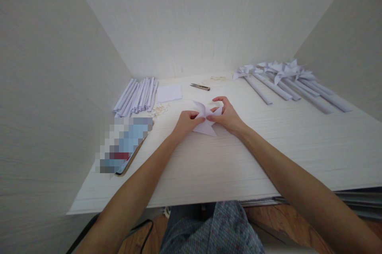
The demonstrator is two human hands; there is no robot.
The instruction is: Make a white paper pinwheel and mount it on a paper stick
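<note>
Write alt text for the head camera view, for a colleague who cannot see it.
Two bare hands, the left hand and right hand, pinch a folded white paper pinwheel over a pale wooden table. Rolled white paper tubes lie far left beside small metal snips; finished white paper pinwheels on paper sticks lie far right.

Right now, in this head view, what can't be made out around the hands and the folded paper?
- Centre of the folded paper: covered by the fingers of the left hand and right hand.
- Flat object at the table's left: pixelated, surface unreadable.
- Small bits beside the rolled paper sticks: too small to identify.
- Pinwheels far right: heads overlap, count unclear.
</note>
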